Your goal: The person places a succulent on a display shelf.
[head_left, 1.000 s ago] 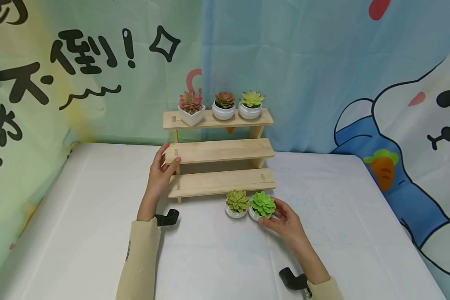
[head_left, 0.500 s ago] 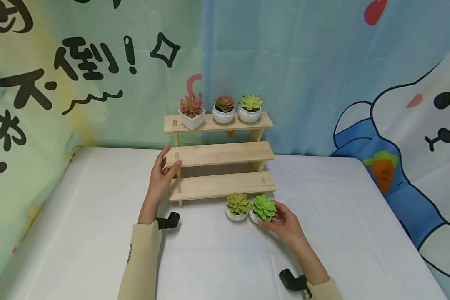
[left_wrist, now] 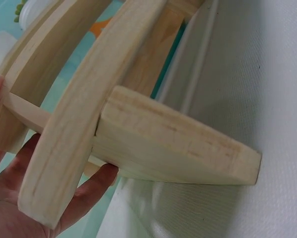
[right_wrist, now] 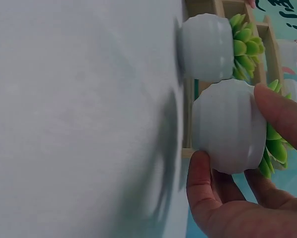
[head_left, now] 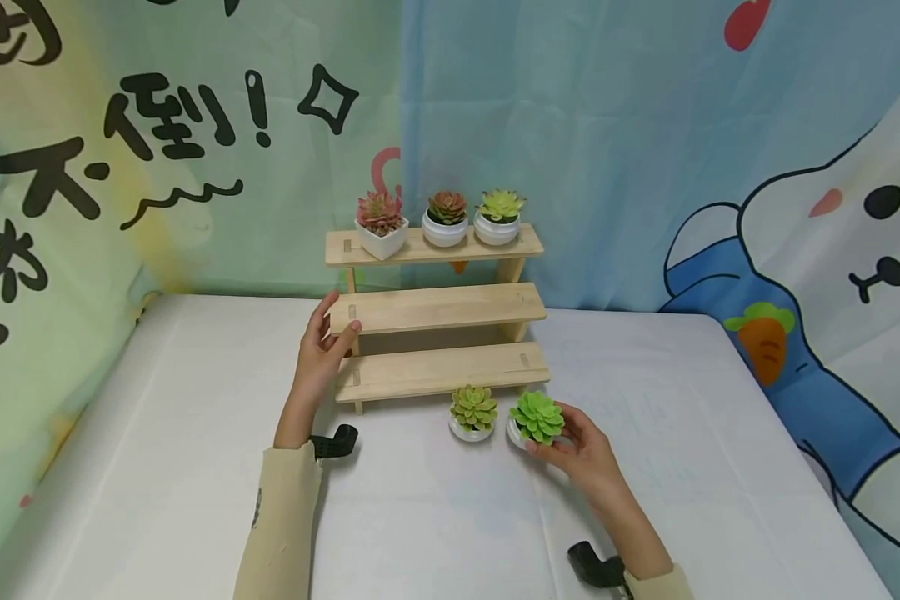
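A three-tier wooden plant stand stands on the white table. My left hand grips the left end of its middle shelf, thumb on top; in the left wrist view, fingers reach behind the wood. My right hand holds a bright green potted succulent by its white pot, thumb on one side and fingers on the other. In the right wrist view that pot looks slightly off the cloth. Just left of it, apart, a yellow-green potted succulent sits before the lowest shelf.
On the top shelf stand a pink succulent, a reddish-brown one and a yellow-green one, all in white pots. A printed curtain hangs behind the table.
My right hand has shifted a little right with the bright green succulent, so a gap now separates it from the other pot. My left hand keeps its grip on the stand.
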Tool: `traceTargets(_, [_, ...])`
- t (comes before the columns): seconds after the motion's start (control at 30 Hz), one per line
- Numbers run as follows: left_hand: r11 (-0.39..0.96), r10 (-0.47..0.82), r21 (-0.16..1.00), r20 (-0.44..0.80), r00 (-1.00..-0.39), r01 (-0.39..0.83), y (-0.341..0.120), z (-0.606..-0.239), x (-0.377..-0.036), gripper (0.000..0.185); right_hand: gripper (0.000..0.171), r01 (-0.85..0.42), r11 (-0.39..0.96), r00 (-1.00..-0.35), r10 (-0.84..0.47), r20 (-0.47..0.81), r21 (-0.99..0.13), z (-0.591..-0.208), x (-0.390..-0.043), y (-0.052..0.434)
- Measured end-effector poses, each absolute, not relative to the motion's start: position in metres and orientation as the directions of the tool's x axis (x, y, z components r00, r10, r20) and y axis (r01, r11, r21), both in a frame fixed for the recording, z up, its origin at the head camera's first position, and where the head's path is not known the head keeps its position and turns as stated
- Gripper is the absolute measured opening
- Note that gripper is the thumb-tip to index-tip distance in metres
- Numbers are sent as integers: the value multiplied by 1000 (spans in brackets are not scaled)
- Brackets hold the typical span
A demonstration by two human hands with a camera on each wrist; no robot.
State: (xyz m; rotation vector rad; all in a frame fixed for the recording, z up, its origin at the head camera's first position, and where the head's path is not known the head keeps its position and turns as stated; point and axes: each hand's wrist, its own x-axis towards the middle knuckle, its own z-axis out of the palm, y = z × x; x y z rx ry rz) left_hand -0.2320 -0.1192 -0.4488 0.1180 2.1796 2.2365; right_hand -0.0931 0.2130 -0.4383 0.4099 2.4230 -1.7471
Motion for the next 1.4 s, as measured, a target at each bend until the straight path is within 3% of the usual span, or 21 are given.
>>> traceTargets(0.5, [-40,69,997,73,-995,70,-119,-450,-232,66,73,203,297,-979,94,-183,-933,-406,-120,206])
traceTargets(0.7, [-62,58,988,145,-988,142,-119,-452,-231,69,71,113,318,-993,54,-101,-941,-388,-141,203])
traceTargets(0.83, [-59,54,992,119,-991,116,-119,-450,-233,66,68,60,305,-998,22,-56,-950,-381,-157,198])
traceTargets(1.4, [-64,53,992,112,-992,109,-119,-452,-237,63,69,62,253,-992,-94,-89,-965,-362,-216,148])
